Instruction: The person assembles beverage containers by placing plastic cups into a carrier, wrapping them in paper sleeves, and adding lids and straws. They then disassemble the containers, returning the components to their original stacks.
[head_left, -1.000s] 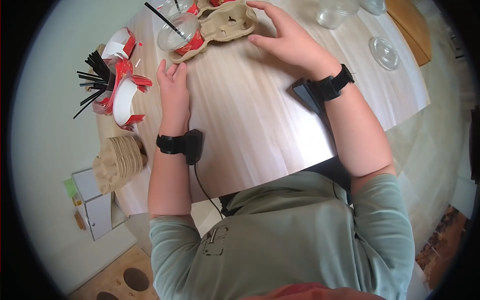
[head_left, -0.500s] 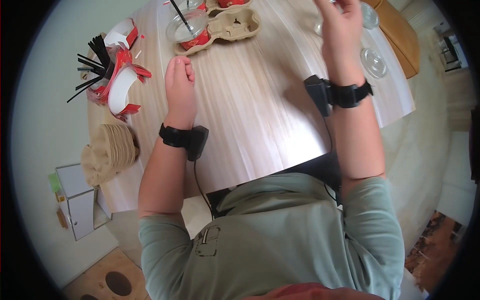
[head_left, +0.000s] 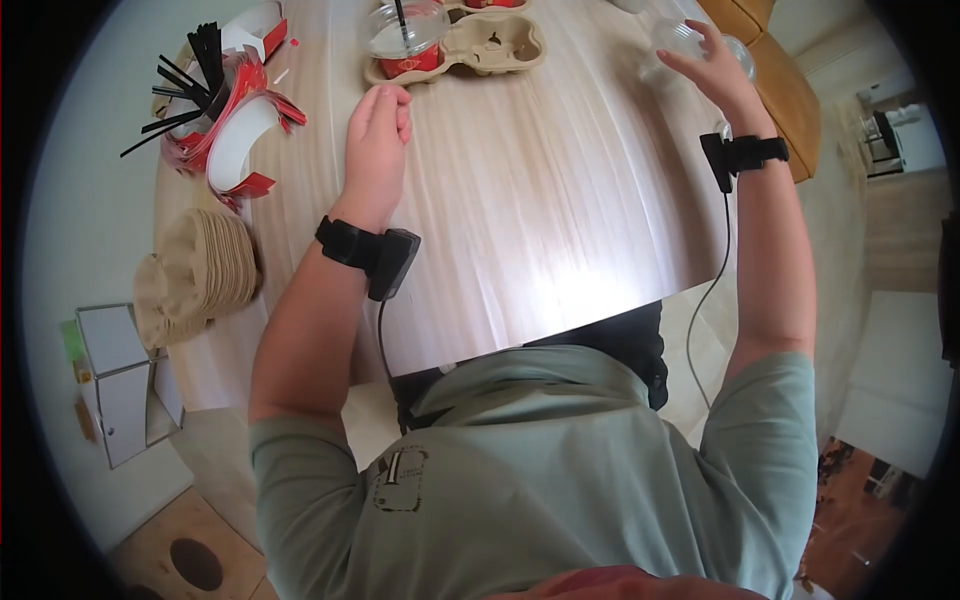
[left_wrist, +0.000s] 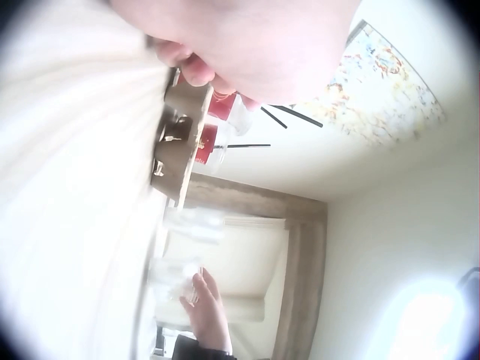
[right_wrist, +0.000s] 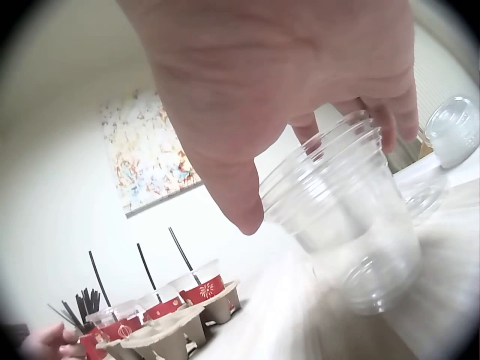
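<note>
My right hand [head_left: 718,75] reaches to the far right of the table. Its thumb and fingers span the rim of a short stack of clear plastic cups [right_wrist: 360,225], holding it from above. My left hand [head_left: 378,150] rests by the near edge of a brown pulp cup carrier [head_left: 495,45], its fingers loosely curled with nothing seen in them. A clear cup with a red sleeve [head_left: 410,64] and a black straw stands in the carrier's near left pocket; the near right pocket holds no cup. More red-sleeved cups with straws show behind it in the right wrist view.
Black straws [head_left: 200,80] stand among red and white paper sleeves [head_left: 232,150] at the left. Nearer, a stack of pulp carriers [head_left: 225,262] sits at the table edge. Clear lids [right_wrist: 454,127] lie beyond the cups, and a tan leather seat [head_left: 785,90] borders the right side.
My right hand has left the carrier's right side and moved right to the clear cups. My left hand's fingers have curled in, staying beside the carrier's near edge.
</note>
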